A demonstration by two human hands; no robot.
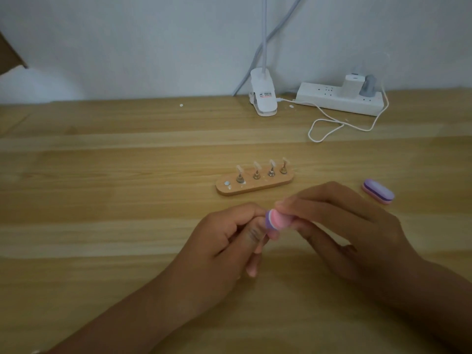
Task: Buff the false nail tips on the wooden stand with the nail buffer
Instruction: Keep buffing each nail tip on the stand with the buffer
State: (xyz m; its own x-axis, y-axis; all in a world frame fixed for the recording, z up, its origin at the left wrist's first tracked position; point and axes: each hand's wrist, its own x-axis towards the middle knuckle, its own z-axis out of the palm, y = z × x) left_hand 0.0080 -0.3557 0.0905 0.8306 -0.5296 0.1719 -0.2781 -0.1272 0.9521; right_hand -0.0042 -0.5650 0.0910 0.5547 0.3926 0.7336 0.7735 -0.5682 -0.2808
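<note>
The right grip (344, 221) pinches the buffer (277, 221) by 1 end, thumb below and fingers on top, so its pink and purple end pokes out toward the left grip (229, 244). The left fingers are curled, with thumb and forefinger drawn together right against the buffer. Whether they hold a tip I cannot tell, as anything between them is hidden. Both hands hover above the surface (102, 200), nearer its front edge than the stand (268, 186), which lies just beyond them about mid-surface.

The stand carries 4 tips (272, 164) upright on their metal holders; the spot (226, 183) at its left end shows only a bare disc. My guess is that the 5th tip is the 1 being worked in hand.

To do this step well, the buffer's flat face should lie along the tip's curve rather than its edge, with short, light strokes in 1 direction — such thin plastic likely flexes or scratches under pressure. The left fingers should brace low on the holder, leaving the tip's whole face free. Turning the tip a little between strokes would cover its sides evenly.

A 2nd buffer (378, 191) lies toward the right edge, well apart from the stand.
</note>
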